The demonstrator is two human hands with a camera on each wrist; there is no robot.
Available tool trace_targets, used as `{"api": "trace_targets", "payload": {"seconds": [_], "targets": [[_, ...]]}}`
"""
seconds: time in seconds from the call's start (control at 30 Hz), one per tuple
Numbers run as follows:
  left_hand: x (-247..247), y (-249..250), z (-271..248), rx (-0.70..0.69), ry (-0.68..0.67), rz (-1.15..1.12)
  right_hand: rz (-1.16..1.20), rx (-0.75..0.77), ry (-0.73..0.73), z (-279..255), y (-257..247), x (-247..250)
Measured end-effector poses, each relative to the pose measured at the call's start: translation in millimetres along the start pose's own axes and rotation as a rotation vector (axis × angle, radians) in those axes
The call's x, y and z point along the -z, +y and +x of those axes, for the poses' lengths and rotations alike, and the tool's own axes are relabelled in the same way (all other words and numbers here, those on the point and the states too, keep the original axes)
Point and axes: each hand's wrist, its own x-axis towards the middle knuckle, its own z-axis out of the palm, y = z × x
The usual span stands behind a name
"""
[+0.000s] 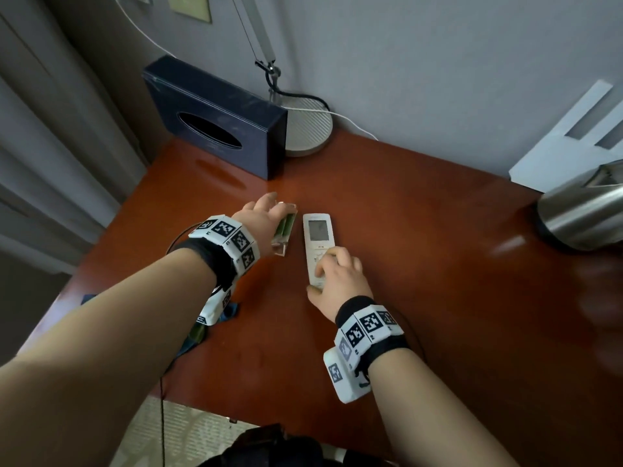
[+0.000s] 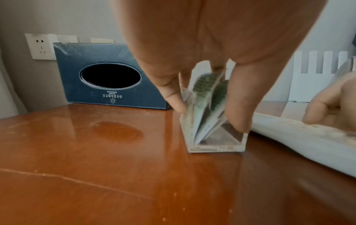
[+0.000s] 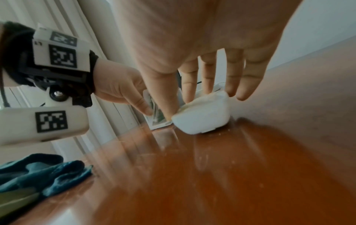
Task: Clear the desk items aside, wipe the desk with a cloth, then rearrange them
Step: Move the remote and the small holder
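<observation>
Now my left hand (image 1: 259, 214) pinches the clear card holder (image 2: 212, 146), my right hand (image 1: 340, 274) grips the white remote (image 1: 317, 237), both before the tissue box (image 1: 215, 123); tilting might spill the blurred, probably loose cards (image 2: 210, 94).

Hotel-like room: desk (image 1: 421, 230), tissue box (image 1: 215, 123), lamp (image 1: 308, 129).
</observation>
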Motion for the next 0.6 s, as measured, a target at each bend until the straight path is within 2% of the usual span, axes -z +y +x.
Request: {"api": "trace_targets", "payload": {"seconds": [0.13, 0.37, 0.6], "targets": [[-4, 1, -3, 0.03, 0.013, -0.034, -0.014, -0.05, 0.031, -6, 5, -7], [3, 16, -14, 0.039, -0.069, -0.098, 0.108, -0.141, 0.052, -13, 21, -14], [12, 40, -33, 0.007, 0.069, -0.151, 0.319, -0.243, 0.249, -27, 44, 9]]}}
